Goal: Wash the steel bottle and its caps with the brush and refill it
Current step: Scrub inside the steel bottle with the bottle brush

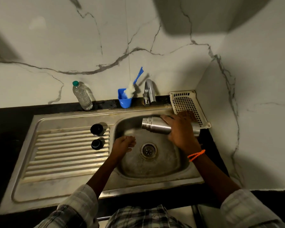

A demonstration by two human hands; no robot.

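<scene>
Around the drain (148,150) the sink (171,168) floor lies open, bounded above by the steel bottle (155,125) held sideways, left by the left hand (124,143), with two black caps (97,129) standing beyond on the drainboard.

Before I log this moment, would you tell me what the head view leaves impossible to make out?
- Steel bottle: its base end is hidden under the right hand; motion blur softens its mouth, so any water inside or pouring out is unclear.
- Left hand: fingers curled, but whether they hold anything is too dark to tell.
- Two caps on the drainboard: too dark for detail.
- Brush: its tip is hidden inside the blue cup.
</scene>
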